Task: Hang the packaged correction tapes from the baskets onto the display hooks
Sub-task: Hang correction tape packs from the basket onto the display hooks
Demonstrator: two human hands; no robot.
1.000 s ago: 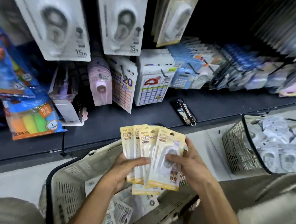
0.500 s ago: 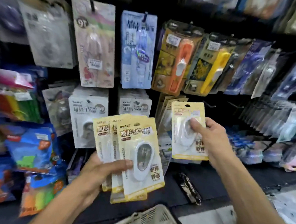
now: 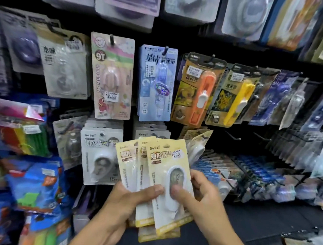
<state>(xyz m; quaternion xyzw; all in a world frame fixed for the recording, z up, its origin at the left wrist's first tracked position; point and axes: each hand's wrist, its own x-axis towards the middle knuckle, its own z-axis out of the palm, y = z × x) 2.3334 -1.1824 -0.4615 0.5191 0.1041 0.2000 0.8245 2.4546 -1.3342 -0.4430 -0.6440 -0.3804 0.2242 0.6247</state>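
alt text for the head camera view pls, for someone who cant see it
Two hands hold a fan of yellow correction tape packs in front of a shop display: the left hand grips the stack, and the right hand pinches the front pack. Behind them, other packaged tapes hang on black display hooks, including a pink pack and a blue pack.

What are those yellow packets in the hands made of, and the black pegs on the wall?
Yellow correction tape packets: seemingly printed card under a clear, glossy plastic bubble, since light glints off the front one. Black display hooks: probably painted metal rods, thin, dark and stiff-looking; too blurred to be sure.
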